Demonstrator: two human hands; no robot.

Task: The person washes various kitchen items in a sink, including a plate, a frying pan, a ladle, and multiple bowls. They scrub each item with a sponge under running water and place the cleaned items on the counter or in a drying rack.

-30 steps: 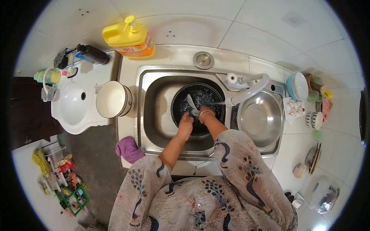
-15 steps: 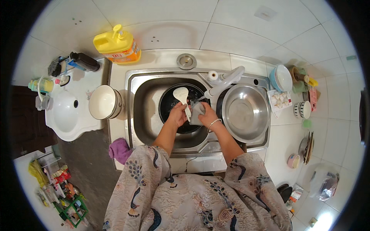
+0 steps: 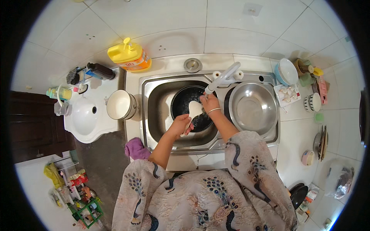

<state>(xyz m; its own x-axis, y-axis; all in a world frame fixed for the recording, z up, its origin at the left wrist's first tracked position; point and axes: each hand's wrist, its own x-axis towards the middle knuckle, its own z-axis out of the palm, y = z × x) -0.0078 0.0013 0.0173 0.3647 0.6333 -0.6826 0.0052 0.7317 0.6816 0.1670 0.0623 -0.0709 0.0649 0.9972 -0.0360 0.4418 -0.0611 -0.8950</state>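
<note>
My left hand (image 3: 181,125) is closed round the handle of a white rice paddle (image 3: 195,108), its broad head tilted up to the right. Below it, in the left basin of the steel sink (image 3: 156,111), a black round pot (image 3: 179,103) holds water. My right hand (image 3: 210,102), a bangle at its wrist, is at the outlet of the white faucet (image 3: 224,77), over the pot's right side. Its fingers are curled, and what they hold, if anything, is hidden.
A large steel bowl (image 3: 253,107) covers the sink's right side. White bowls (image 3: 121,104) stand to the left, above a purple cloth (image 3: 137,149). A yellow pump jug (image 3: 130,57) stands behind. On the right counter are a blue-and-white bowl (image 3: 286,73) and an egg tray (image 3: 287,95).
My right hand has moved up to the faucet outlet, and the grey cloth it held no longer shows. The paddle has tilted to the right. The whole view has shifted.
</note>
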